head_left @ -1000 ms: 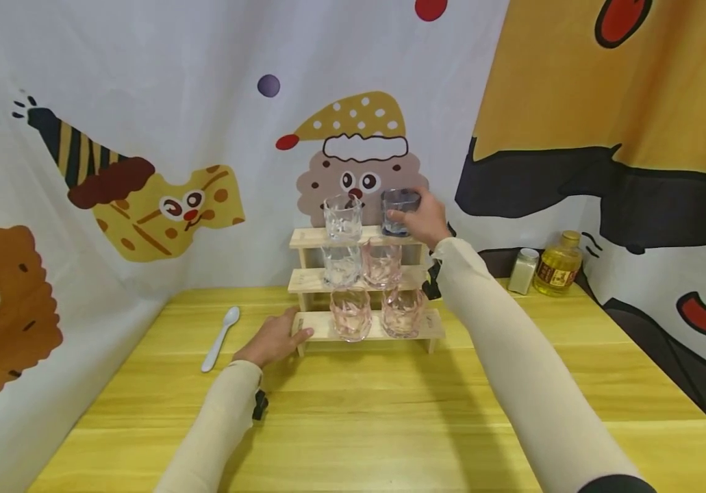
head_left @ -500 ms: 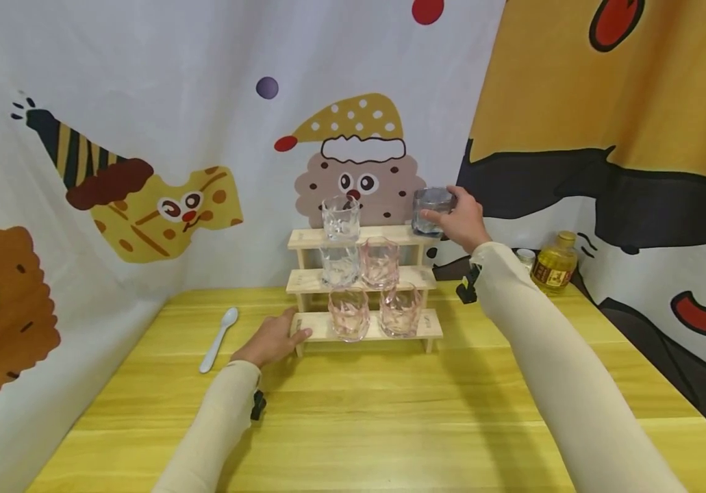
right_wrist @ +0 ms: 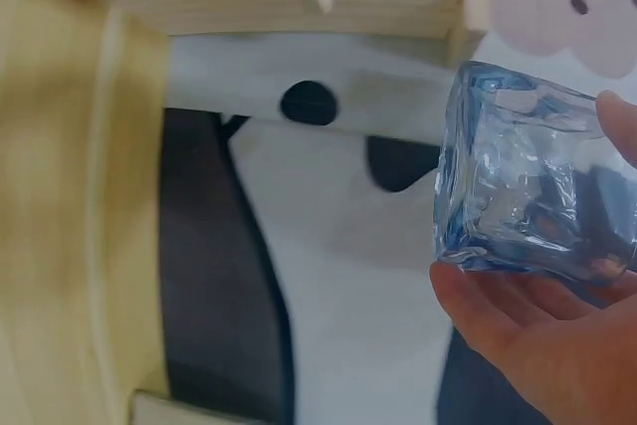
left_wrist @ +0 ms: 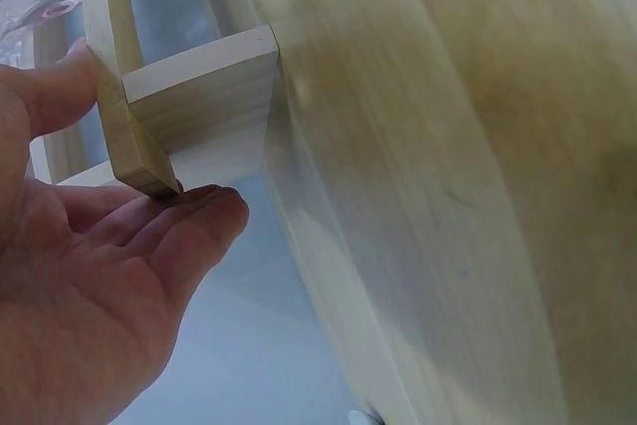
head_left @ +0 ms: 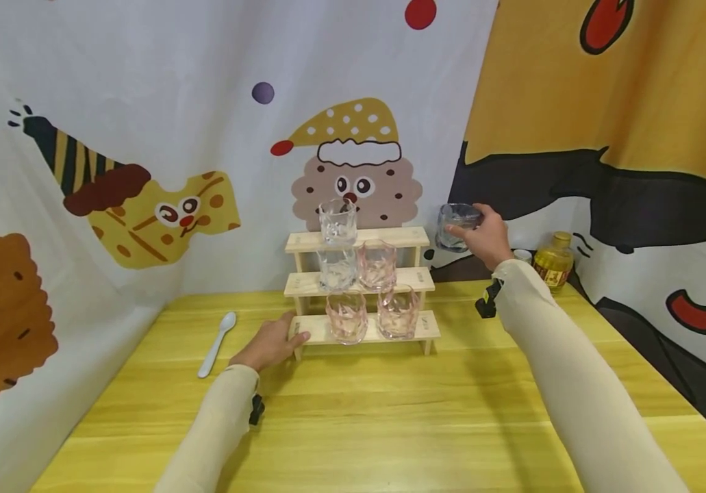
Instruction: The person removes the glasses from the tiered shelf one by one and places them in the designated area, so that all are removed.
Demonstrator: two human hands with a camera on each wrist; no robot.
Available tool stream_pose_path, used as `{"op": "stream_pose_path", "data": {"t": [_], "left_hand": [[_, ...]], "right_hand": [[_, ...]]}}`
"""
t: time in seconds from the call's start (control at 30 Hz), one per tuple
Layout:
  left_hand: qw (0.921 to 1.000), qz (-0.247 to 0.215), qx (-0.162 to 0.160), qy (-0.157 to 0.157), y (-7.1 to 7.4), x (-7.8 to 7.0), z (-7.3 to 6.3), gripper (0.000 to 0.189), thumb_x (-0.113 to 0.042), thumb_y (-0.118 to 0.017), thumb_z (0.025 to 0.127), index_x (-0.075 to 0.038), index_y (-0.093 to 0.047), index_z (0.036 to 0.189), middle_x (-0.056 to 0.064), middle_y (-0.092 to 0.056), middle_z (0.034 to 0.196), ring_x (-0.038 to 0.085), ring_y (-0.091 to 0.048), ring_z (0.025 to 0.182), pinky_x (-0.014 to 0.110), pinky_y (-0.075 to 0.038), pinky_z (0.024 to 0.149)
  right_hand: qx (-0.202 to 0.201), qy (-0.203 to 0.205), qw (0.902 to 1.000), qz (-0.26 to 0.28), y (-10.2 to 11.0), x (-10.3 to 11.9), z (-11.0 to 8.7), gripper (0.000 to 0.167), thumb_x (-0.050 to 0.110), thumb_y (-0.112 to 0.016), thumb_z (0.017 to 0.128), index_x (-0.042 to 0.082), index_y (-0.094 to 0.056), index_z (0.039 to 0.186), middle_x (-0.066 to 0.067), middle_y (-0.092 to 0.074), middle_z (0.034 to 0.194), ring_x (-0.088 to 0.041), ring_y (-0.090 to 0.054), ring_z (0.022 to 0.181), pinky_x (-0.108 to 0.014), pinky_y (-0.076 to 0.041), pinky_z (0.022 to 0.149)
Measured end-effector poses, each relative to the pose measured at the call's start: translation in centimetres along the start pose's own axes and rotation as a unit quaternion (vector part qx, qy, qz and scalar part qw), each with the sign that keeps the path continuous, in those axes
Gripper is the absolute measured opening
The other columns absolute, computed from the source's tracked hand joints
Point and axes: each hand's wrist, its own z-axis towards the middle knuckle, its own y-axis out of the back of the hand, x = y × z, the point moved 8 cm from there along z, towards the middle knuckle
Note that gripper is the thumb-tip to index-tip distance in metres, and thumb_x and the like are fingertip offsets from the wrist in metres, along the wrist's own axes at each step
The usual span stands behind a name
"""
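Note:
My right hand (head_left: 489, 236) holds a bluish glass tumbler (head_left: 455, 226) in the air, just right of the top tier of a three-tier wooden riser stand (head_left: 361, 282). In the right wrist view, thumb and fingers grip opposite sides of this faceted tumbler (right_wrist: 528, 171). My left hand (head_left: 271, 342) grips the left end of the stand's lowest tier; the left wrist view shows the thumb on one side of the board (left_wrist: 119, 116) and the fingers at its end. A clear tumbler (head_left: 337, 222) stands on the top tier. The middle tier bears a clear tumbler (head_left: 337, 269) and a pinkish tumbler (head_left: 377, 266).
Two pinkish tumblers (head_left: 347, 318) stand on the lowest tier. A white spoon (head_left: 217, 344) lies on the wooden table (head_left: 365, 424) left of the stand. An oil bottle (head_left: 553, 262) and a mostly hidden small jar (head_left: 522, 255) are at the back right. A printed curtain (head_left: 205, 82) hangs behind.
My right hand has carried the bluish tumbler off the top tier to the right, and slightly lower in the last half second. My left hand stays on the stand.

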Motion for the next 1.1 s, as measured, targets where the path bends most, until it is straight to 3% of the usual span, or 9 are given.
{"op": "stream_pose_path", "data": {"t": [0.37, 0.6, 0.93, 1.1], "left_hand": [[1.0, -0.004, 0.0, 0.002, -0.1, 0.0, -0.1, 0.071, -0.041, -0.053, 0.104, 0.0, -0.027, 0.156, 0.031, -0.053, 0.144, 0.046, -0.05, 0.135, 0.06, -0.042, 0.112], [1.0, -0.004, -0.002, -0.001, 0.0, 0.1, 0.1, 0.073, -0.041, -0.052, 0.104, 0.002, -0.026, 0.157, 0.031, -0.051, 0.146, 0.046, -0.05, 0.136, 0.059, -0.042, 0.113], [1.0, -0.003, 0.003, 0.001, 0.1, 0.1, 0.2, 0.074, -0.041, -0.051, 0.105, 0.001, -0.024, 0.158, 0.031, -0.048, 0.149, 0.047, -0.048, 0.138, 0.059, -0.041, 0.114], [1.0, -0.006, 0.004, 0.003, 0.1, 0.1, 0.2, 0.073, -0.042, -0.051, 0.105, 0.001, -0.024, 0.158, 0.031, -0.047, 0.149, 0.047, -0.047, 0.138, 0.059, -0.04, 0.115]], "right_hand": [[0.012, -0.037, 0.999, -0.02, -2.4, -6.1, -1.2, 0.087, 0.032, -0.07, 0.094, 0.004, -0.02, 0.16, -0.027, -0.054, 0.133, -0.041, -0.059, 0.113, -0.057, -0.052, 0.098], [0.028, -0.057, 0.9979, -0.015, -4.6, -8.7, -1.9, 0.09, 0.027, -0.073, 0.091, 0.003, -0.021, 0.159, -0.03, -0.036, 0.157, -0.049, -0.044, 0.137, -0.062, -0.043, 0.111], [0.055, -0.092, 0.9942, -0.004, -7.2, -11.0, -1.8, 0.089, 0.019, -0.071, 0.092, 0.002, -0.016, 0.16, -0.029, -0.027, 0.162, -0.048, -0.034, 0.146, -0.06, -0.037, 0.116], [0.053, -0.091, 0.9944, 0.01, -7.8, -11.0, -2.2, 0.085, 0.014, -0.071, 0.092, 0.0, -0.019, 0.158, -0.03, -0.031, 0.158, -0.048, -0.038, 0.142, -0.06, -0.041, 0.113]]}}
